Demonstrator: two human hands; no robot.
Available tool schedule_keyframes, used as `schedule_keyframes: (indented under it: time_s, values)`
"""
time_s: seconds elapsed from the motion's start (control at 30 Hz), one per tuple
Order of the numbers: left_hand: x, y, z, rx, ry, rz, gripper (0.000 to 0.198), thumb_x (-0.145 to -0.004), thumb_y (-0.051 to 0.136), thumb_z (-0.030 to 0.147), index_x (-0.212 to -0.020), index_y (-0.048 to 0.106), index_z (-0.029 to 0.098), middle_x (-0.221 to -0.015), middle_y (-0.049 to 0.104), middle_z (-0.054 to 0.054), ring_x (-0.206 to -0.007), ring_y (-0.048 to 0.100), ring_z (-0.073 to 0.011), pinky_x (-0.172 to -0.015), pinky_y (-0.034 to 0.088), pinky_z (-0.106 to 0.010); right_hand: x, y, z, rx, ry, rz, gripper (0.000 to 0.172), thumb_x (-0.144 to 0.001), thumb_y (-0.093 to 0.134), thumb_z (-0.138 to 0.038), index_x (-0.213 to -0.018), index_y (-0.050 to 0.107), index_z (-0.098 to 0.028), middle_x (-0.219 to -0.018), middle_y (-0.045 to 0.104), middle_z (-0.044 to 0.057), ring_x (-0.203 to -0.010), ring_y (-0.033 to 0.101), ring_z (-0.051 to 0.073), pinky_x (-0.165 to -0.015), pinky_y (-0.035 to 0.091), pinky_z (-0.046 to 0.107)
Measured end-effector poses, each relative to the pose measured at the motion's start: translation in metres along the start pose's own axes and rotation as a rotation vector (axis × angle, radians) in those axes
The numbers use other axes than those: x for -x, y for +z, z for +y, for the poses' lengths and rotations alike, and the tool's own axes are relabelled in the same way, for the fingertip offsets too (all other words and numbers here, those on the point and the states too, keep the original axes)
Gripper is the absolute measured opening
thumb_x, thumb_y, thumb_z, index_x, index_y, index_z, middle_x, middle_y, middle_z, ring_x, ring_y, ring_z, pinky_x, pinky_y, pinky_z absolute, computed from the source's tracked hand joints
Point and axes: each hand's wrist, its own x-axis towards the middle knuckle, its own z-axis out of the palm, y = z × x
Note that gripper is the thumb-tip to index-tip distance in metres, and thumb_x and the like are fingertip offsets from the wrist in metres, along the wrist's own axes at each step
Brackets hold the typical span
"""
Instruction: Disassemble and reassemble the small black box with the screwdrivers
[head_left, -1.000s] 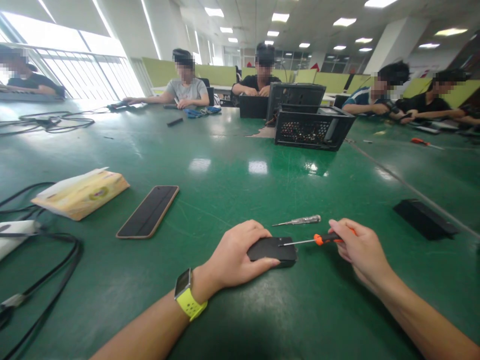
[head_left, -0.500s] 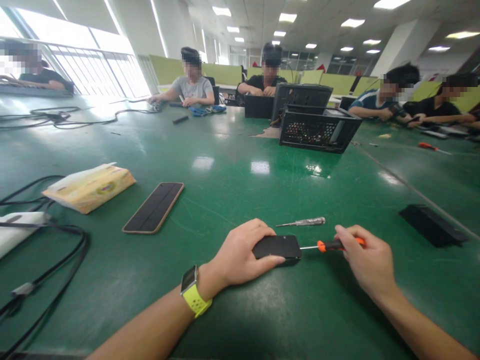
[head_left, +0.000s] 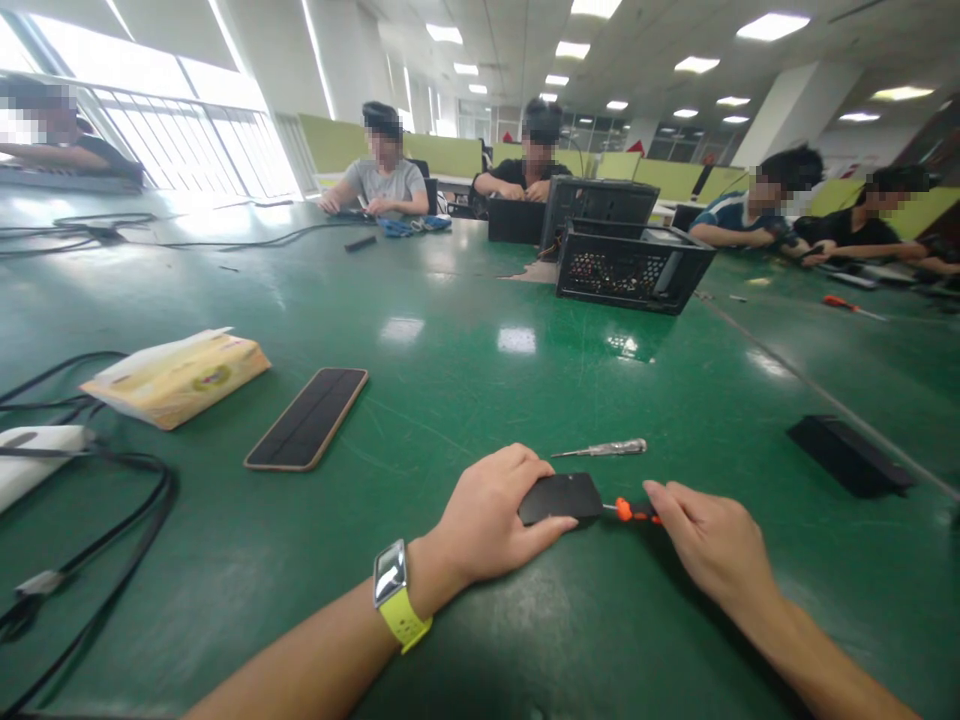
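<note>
My left hand (head_left: 491, 515) is wrapped round a small black box (head_left: 564, 498) that lies on the green table (head_left: 450, 390). In my right hand (head_left: 709, 535) is the black-and-orange handle of a screwdriver (head_left: 626, 510); its shaft points left and meets the right end of the box. The tip is out of sight. Just beyond the box lies a second screwdriver with a clear handle (head_left: 611, 448), touched by neither hand.
At the left are a phone (head_left: 307, 420), a yellow tissue pack (head_left: 180, 378), a white power strip (head_left: 37, 460) and black cables. A black part (head_left: 851, 455) lies at the right. Black computer cases (head_left: 634, 268) and several people are across the table.
My right hand has moved left with the screwdriver, and less of the shaft shows outside the box. The box sits slightly further right, still under my left hand.
</note>
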Motion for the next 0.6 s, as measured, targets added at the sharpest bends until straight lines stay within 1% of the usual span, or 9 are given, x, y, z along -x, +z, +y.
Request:
schedule_keyframes:
  time_s: [0.1,0.13,0.17,0.27,0.4,0.5,0.6]
  values:
    - [0.003,0.001,0.001,-0.023,-0.001,0.008,0.039,-0.083,0.059,0.050,-0.104,0.061,0.016,-0.097,0.061,-0.008,-0.090,0.057,-0.0221,-0.078,0.049,-0.036,0.010,-0.002,-0.004,-0.044,-0.134,-0.175,0.044,-0.089,0.045,-0.059,-0.074,0.066,-0.024,-0.060,0.066,0.001,-0.058,0.063,0.021,-0.056,0.038,0.027]
    - [0.003,0.001,0.001,-0.026,0.000,0.011,0.040,-0.084,0.059,0.050,-0.104,0.061,0.016,-0.097,0.061,-0.008,-0.090,0.057,-0.0220,-0.078,0.049,-0.035,0.012,-0.003,-0.005,-0.056,-0.145,-0.212,0.041,-0.088,0.048,-0.060,-0.078,0.067,-0.025,-0.062,0.068,0.001,-0.059,0.064,0.021,-0.056,0.039,0.027]
    - [0.004,0.001,0.001,-0.026,0.001,0.015,0.040,-0.084,0.059,0.050,-0.104,0.061,0.016,-0.098,0.060,-0.008,-0.090,0.057,-0.0219,-0.078,0.049,-0.035,0.015,-0.004,-0.006,-0.062,-0.140,-0.236,0.040,-0.087,0.049,-0.060,-0.078,0.067,-0.025,-0.062,0.068,0.001,-0.059,0.064,0.022,-0.056,0.039,0.027]
    - [0.005,0.002,0.001,-0.024,-0.006,0.028,0.039,-0.084,0.058,0.050,-0.104,0.061,0.016,-0.098,0.060,-0.008,-0.089,0.057,-0.0213,-0.077,0.049,-0.034,0.021,-0.008,-0.006,-0.080,-0.072,-0.262,0.043,-0.087,0.049,-0.059,-0.066,0.063,-0.024,-0.055,0.065,0.001,-0.052,0.059,0.020,-0.050,0.036,0.027]
    - [0.004,0.003,0.001,-0.015,0.004,0.037,0.038,-0.083,0.061,0.047,-0.105,0.062,0.016,-0.098,0.059,-0.007,-0.089,0.056,-0.0202,-0.077,0.050,-0.033,0.029,-0.011,-0.007,-0.136,0.012,-0.307,0.050,-0.087,0.046,-0.061,-0.056,0.056,-0.023,-0.050,0.061,0.002,-0.046,0.054,0.017,-0.046,0.032,0.026]
    - [0.003,0.005,0.001,-0.029,0.014,0.070,0.036,-0.083,0.062,0.043,-0.104,0.062,0.014,-0.098,0.059,-0.008,-0.090,0.056,-0.0208,-0.079,0.049,-0.034,0.035,-0.010,-0.012,-0.106,0.093,-0.347,0.057,-0.088,0.039,-0.066,-0.054,0.054,-0.023,-0.052,0.059,0.002,-0.049,0.054,0.018,-0.048,0.031,0.027]
    - [0.004,0.009,0.002,-0.038,0.028,0.094,0.037,-0.083,0.062,0.043,-0.105,0.062,0.013,-0.098,0.060,-0.009,-0.091,0.056,-0.0209,-0.080,0.049,-0.034,0.042,-0.009,-0.019,-0.057,0.170,-0.346,0.060,-0.087,0.033,-0.070,-0.057,0.055,-0.023,-0.055,0.060,0.003,-0.055,0.056,0.021,-0.051,0.032,0.028]
